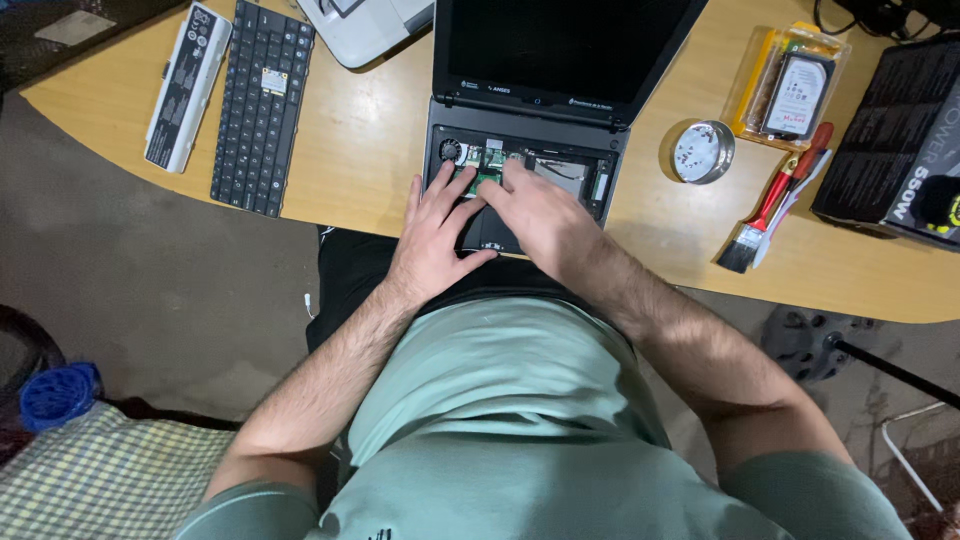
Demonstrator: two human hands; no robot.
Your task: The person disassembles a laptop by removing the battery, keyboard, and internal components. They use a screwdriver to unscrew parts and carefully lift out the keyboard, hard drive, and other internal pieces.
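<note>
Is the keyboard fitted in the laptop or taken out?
Out. The keyboard lies on the table, left of the laptop, whose bay shows bare circuit boards under the left hand and right hand.

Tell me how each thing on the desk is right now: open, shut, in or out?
Laptop: lid open, keyboard off, insides showing.
Keyboard: taken out, lying flat on the desk.
Battery: out, lying beside the keyboard.
Hard drive: inside its clear case.
Tin: upright; cannot tell if lidded.
Brush: lying flat, unused.
Left hand: flat on the laptop base.
Right hand: fingers pressing inside the base.
</note>
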